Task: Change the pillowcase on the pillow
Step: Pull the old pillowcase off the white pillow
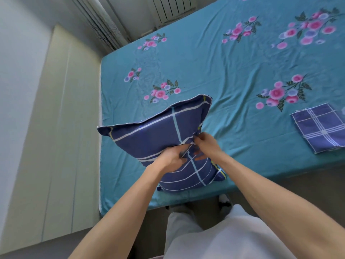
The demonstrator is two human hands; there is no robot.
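A pillow in a dark blue pillowcase with white and pale blue lines point(155, 131) stands tilted on the near edge of the bed, its far corner raised. My left hand point(171, 157) grips the cloth at the pillow's near side. My right hand point(205, 144) pinches the pillowcase edge right beside it, fingers curled into the fabric. A folded blue checked pillowcase point(321, 128) lies flat on the bed at the right.
The bed carries a teal sheet with pink flowers point(233, 68). A cream headboard panel point(61, 113) runs along the left. A radiator point(173, 8) and curtains stand by the far wall. My legs and a slipper show below the bed edge.
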